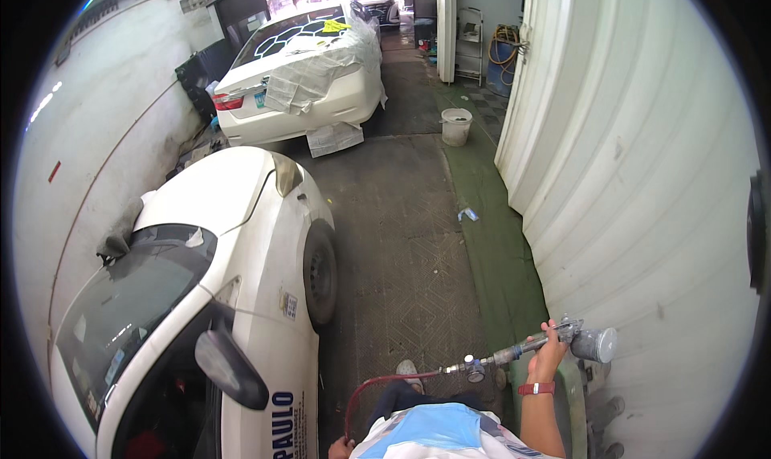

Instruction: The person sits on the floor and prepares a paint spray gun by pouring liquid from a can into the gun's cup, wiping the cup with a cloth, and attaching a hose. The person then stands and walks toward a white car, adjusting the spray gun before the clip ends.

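Observation:
Out to the right, my right hand (549, 353) is closed round the handle of a paint spray gun (567, 328). A grey cup (595, 345) with a round lid sticks out at the gun's far side. A small pressure gauge (475, 372) and metal fittings sit at the handle's end, where a red air hose (374, 383) joins on. The hose curves across in front of me and down to my left hand (341, 448), at the lower edge. That hand is closed on the hose, its fingers partly cut off by the picture's edge.
A white car (209, 186) stands close on my left, its side mirror (231, 369) jutting out. Ahead is another white car (337, 97), partly covered with masking sheets. A white bucket (456, 126) stands on a green floor strip (498, 258) beside a ribbed white wall (626, 178).

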The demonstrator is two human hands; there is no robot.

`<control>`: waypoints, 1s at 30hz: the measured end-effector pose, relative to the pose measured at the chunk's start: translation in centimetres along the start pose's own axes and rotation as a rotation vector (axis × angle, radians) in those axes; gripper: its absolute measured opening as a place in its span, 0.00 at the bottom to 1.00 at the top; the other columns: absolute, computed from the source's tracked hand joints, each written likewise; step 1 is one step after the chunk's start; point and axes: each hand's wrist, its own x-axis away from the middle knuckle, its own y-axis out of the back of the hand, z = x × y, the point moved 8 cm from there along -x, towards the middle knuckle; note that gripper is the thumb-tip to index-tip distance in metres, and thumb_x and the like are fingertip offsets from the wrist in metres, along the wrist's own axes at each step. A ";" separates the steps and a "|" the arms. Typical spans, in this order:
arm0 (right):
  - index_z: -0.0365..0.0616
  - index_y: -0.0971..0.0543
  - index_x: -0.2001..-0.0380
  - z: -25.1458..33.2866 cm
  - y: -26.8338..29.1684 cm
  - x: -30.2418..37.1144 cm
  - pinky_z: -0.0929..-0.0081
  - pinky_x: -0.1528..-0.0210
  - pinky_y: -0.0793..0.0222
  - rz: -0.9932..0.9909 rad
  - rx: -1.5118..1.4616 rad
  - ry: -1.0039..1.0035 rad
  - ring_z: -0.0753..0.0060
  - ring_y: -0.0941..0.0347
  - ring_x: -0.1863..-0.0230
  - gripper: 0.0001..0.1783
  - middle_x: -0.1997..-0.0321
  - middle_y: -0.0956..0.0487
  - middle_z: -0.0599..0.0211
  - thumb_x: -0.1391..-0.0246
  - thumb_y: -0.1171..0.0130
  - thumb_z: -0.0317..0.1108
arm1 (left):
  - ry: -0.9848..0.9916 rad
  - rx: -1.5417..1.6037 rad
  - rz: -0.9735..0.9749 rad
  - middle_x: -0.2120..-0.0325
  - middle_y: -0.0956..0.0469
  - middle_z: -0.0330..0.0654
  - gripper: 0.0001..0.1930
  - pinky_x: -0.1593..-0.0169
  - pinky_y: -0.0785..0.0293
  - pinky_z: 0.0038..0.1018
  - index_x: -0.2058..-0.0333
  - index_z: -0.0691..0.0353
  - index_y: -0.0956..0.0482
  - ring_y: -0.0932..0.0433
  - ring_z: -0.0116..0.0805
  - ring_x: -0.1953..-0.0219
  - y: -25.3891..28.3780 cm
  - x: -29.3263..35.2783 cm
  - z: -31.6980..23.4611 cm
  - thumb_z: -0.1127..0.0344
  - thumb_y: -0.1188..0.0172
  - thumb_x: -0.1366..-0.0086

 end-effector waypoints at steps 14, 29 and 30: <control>0.46 0.33 0.28 -0.8 -30.2 -27.8 0.61 0.64 0.22 -0.138 -0.072 0.061 0.65 0.24 0.38 0.30 0.28 0.26 0.58 0.30 0.40 0.36 | -0.005 -0.165 -0.093 0.47 0.12 0.50 0.22 0.38 0.21 0.48 0.39 0.49 0.15 0.16 0.55 0.41 21.6 -26.9 -38.8 0.46 0.41 0.23; 0.48 0.35 0.27 1.3 -74.8 -55.6 0.71 0.72 0.32 0.010 -0.059 0.024 0.69 0.16 0.48 0.39 0.41 0.15 0.56 0.23 0.52 0.68 | 0.050 -0.078 -0.155 0.48 0.11 0.50 0.23 0.40 0.19 0.48 0.38 0.47 0.16 0.14 0.54 0.43 30.8 -46.1 -69.7 0.44 0.41 0.23; 0.48 0.35 0.27 0.6 -77.8 -56.9 0.72 0.72 0.32 0.037 -0.068 0.030 0.70 0.16 0.48 0.39 0.41 0.15 0.57 0.23 0.53 0.68 | 0.042 -0.071 -0.140 0.48 0.12 0.50 0.23 0.40 0.20 0.48 0.38 0.47 0.16 0.14 0.54 0.43 31.8 -48.1 -71.2 0.44 0.41 0.23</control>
